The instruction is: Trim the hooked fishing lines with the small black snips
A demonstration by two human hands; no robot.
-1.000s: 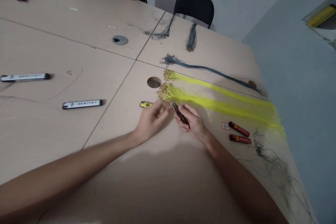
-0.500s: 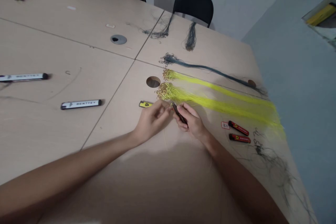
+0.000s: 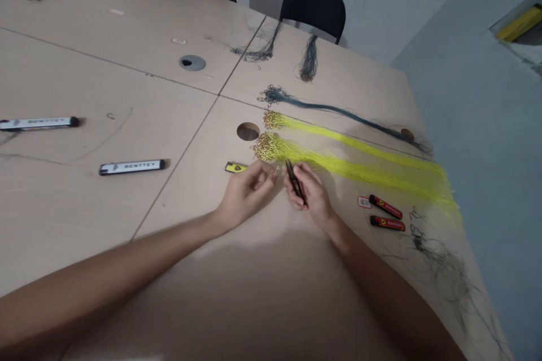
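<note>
Drawn back from the left hand (image 3: 245,192), the dark tool (image 3: 295,181) sits gripped in the right hand (image 3: 314,194). Left fingertips pinch a yellow strand (image 3: 276,170), likely steadying it, beside the yellow bundle (image 3: 364,174).

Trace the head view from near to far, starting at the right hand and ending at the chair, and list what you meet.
Right hand → thicker yellow bundle → thinner yellow bundle → long dark bundle → short dark bundle → black chair.
</note>
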